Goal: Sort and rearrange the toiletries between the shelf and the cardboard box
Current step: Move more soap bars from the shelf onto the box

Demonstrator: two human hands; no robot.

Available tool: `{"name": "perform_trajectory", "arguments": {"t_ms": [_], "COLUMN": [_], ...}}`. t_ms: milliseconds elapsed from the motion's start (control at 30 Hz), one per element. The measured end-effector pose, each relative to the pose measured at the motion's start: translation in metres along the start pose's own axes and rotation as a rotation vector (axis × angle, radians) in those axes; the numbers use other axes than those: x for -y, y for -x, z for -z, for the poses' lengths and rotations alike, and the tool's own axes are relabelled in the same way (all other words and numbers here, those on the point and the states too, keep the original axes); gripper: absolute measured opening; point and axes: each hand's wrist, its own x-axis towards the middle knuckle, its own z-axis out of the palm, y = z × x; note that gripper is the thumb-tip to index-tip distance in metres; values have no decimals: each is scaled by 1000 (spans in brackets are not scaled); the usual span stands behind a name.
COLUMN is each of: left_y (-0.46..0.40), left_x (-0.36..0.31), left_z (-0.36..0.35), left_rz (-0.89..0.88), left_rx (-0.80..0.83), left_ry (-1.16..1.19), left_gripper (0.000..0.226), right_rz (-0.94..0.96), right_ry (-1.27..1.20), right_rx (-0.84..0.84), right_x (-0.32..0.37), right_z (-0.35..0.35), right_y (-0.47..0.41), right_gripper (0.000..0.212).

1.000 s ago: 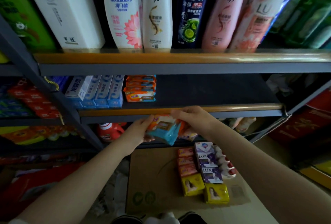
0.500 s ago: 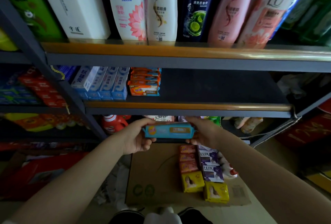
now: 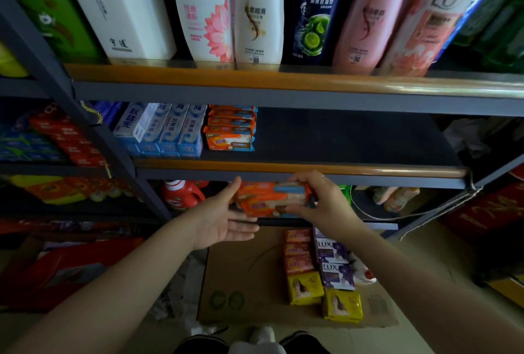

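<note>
- The right hand (image 3: 321,206) grips an orange soap pack (image 3: 272,200) from its right end, fingers curled over the top and thumb underneath.
- The left hand (image 3: 224,217) is wide open, palm turned up, fingers straight; its thumb touches the pack's left end.
- The pack hangs between the two hands, just below the front edge of the middle shelf (image 3: 297,168).
- Above and left of the hands, a stack of matching orange packs (image 3: 230,129) sits on that shelf, beside blue toothpaste boxes (image 3: 167,129).
- Right of the stack, the shelf surface is bare and dark.
- Below the hands, a flat cardboard box (image 3: 241,282) lies on the floor.
- On the box, under the right hand, are orange bars (image 3: 297,251), purple Lux boxes (image 3: 333,263) and yellow packs (image 3: 323,294).
- High above the hands, shampoo bottles (image 3: 258,10) stand in a row on the top shelf.
</note>
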Motion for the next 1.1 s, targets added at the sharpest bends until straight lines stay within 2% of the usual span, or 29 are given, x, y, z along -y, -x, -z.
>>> {"name": "perform_trajectory", "arguments": {"t_ms": [33,100,200,267,333,400,500,600,667,733,800,867,933,1033,1100], "left_y": [0,1,-1,0,1,3,4,-5,-14,-23,-33,-47,-60,-81,-99], "left_x": [0,0,3,7,12,14,15,18,22,27,34,45,56,70,79], "left_z": [-1,-4,-6,-4,1,6,8,14,22,31,37,43,45,48,53], "left_rz": [6,-51,-234,-373,-527,-656,-780,-878,-822,-657,-457,-275,-106,121,219], "left_rx": [15,18,16,24,1,-31,-64,-99,-87,-63,-49,-66,-110,-243,-294], "left_ry": [22,85,150,90,-62,-287,-682,-856,-850,-685,-400,-170,-22,30,-27], "left_gripper": [72,62,41,41,54,70,83,85,85,82,80,75,65,46,39], "right_rz": [110,211,205,139,38,-80,-126,-101,-105,-98,-32,58,138,240,181], "right_ry": [62,154,214,150,37,13,156,119,45,41,217,490,656,715,707], "right_rx": [-5,2,39,98,131,144,102,48,88,139,150,116,91,58,69], "right_x": [-1,-1,-6,-10,-15,-18,-25,-34,-40,-45,-55,-68,-78,-98,-117], "right_z": [-1,-5,-11,-12,-10,-11,-19,-27,-29,-33,-45,-65,-90,-124,-143], "right_y": [2,5,6,7,7,8,11,11,8,6,5,4,1,2,1], "right_gripper": [41,38,46,63,87,96,93,87,83,75,64,65,64,56,49]}}
